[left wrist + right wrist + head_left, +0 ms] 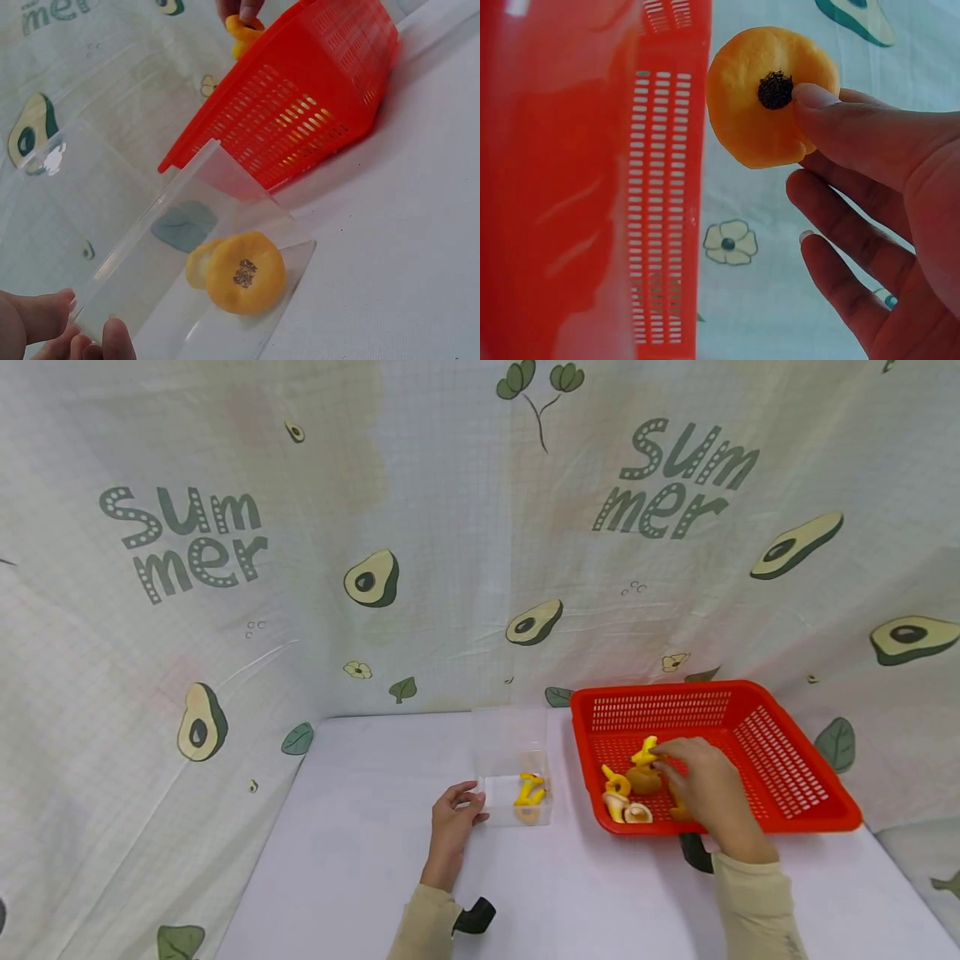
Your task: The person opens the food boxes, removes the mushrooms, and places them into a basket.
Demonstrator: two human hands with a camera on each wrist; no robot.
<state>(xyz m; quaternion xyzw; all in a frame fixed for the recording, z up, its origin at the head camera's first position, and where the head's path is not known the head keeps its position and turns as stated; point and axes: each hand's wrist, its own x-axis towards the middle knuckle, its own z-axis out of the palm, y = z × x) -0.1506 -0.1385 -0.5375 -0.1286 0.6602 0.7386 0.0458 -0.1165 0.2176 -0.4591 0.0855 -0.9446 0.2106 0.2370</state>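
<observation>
In the right wrist view my right hand (885, 165) pinches a round orange-yellow bun (754, 112) with a patch of black seeds, thumb at the seeds. The head view has this hand over the red basket (813, 747). Bread-like pieces, among them a brown bun (643, 780) and a pale swirl roll (638, 813), lie in the basket. My left hand (454, 820) holds the left side of a clear plastic box (498, 818), its thumb and fingers on either side of the wall. Inside the box are yellow pieces (531, 789); the left wrist view shows a seeded bun (246, 274) there.
The box's clear lid (510, 727) stands raised behind it. The basket is to the right of the box on a white tabletop (360, 827). A cloth (435, 510) printed with avocados hangs behind the table.
</observation>
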